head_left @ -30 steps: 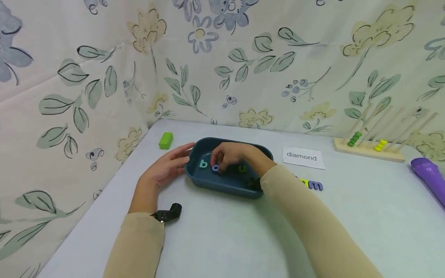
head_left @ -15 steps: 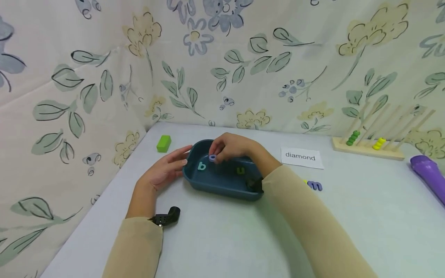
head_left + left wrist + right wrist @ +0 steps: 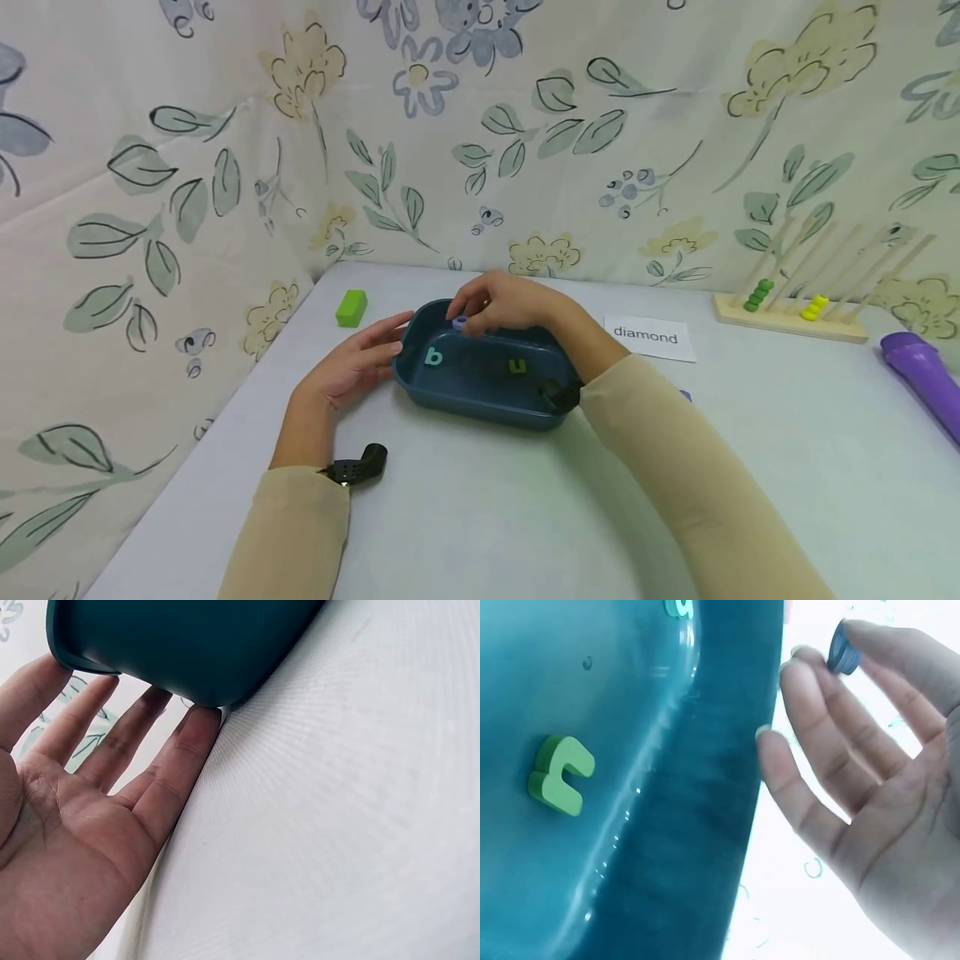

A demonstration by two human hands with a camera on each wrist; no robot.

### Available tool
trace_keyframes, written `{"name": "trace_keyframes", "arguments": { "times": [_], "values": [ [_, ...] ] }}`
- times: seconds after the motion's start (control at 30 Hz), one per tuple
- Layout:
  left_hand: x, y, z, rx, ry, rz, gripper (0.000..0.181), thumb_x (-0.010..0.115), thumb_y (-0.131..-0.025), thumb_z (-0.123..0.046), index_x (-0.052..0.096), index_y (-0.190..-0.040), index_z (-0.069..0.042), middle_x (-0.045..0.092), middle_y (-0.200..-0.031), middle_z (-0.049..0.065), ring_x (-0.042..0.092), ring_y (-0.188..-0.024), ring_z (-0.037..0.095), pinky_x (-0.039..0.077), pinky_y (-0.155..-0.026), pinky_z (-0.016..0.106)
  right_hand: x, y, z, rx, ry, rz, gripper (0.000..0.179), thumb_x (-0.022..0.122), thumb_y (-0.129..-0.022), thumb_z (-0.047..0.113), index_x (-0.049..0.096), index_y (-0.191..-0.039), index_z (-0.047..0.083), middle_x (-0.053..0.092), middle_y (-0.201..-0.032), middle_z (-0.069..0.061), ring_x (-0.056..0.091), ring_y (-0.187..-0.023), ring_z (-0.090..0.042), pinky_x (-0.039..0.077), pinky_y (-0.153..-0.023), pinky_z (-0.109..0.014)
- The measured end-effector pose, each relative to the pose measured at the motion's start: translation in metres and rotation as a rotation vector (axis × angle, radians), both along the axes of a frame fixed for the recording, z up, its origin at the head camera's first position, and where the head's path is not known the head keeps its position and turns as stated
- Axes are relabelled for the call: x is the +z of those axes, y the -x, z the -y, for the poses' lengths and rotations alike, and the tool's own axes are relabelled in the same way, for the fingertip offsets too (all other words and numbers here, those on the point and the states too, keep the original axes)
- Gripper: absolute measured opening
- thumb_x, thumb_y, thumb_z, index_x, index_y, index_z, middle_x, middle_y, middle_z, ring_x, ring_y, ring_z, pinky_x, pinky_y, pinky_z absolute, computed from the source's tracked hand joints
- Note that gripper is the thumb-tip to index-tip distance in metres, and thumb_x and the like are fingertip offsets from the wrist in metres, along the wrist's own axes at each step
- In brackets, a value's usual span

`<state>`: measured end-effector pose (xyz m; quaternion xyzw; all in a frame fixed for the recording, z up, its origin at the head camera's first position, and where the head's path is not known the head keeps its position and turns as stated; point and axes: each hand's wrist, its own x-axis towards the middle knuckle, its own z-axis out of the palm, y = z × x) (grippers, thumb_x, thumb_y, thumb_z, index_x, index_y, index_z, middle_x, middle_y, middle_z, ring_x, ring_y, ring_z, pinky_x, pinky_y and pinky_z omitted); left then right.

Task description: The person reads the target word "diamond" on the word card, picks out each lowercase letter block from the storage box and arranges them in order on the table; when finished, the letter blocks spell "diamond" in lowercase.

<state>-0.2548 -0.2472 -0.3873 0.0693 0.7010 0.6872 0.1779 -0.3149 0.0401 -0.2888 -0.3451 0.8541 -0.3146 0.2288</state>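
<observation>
A dark blue oblong tray stands on the table. My left hand touches its left end with fingers extended, and the left wrist view shows the fingertips against the tray wall. Between thumb and fingertips, my right hand pinches a small purple letter o. The letter is raised, and in the right wrist view this hand is just past the tray's rim. On the tray floor lie a turquoise letter b and a green letter, n or u.
A white card reading "diamond" lies right of the tray. Behind the right sleeve peeks a purple letter. A green block is at back left; a wooden bead rack and a purple tube-like object are at right.
My right hand has lifted the purple letter o from the tray floor and moved it back towards the far rim. My left hand stays at the tray's left end.
</observation>
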Motion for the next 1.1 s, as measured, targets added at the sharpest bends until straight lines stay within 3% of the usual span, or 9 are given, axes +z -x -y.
{"name": "trace_keyframes", "arguments": {
  "times": [0.47,0.97,1.1],
  "values": [
    [0.005,0.002,-0.003,-0.01,-0.025,-0.021,0.059,0.059,-0.104,-0.014,0.039,-0.16,-0.02,0.037,-0.165,0.009,0.051,-0.137,0.023,0.054,-0.098,0.027,0.02,-0.018,-0.022,-0.091,-0.031,-0.22,0.026,0.069,-0.097,0.02,0.07,-0.123,0.016,0.07,-0.114,-0.008,0.066,-0.108,-0.028,0.056,-0.092,-0.042],
    [0.001,-0.001,-0.001,-0.021,-0.009,-0.027,0.061,0.059,-0.105,-0.015,0.038,-0.161,-0.02,0.035,-0.166,0.009,0.05,-0.137,0.022,0.053,-0.099,0.027,0.023,-0.038,-0.051,-0.221,0.097,-0.365,0.026,0.076,-0.094,0.02,0.07,-0.119,0.015,0.07,-0.105,-0.006,0.066,-0.087,-0.024,0.056,-0.078,-0.036],
    [0.001,-0.002,-0.001,-0.014,-0.005,-0.027,0.061,0.059,-0.105,-0.016,0.037,-0.161,-0.02,0.036,-0.165,0.01,0.051,-0.136,0.021,0.053,-0.098,0.026,0.022,-0.041,-0.058,-0.254,0.144,-0.389,0.027,0.079,-0.092,0.024,0.07,-0.115,0.014,0.067,-0.094,-0.006,0.061,-0.082,-0.023,0.053,-0.073,-0.034]
  ]
}}
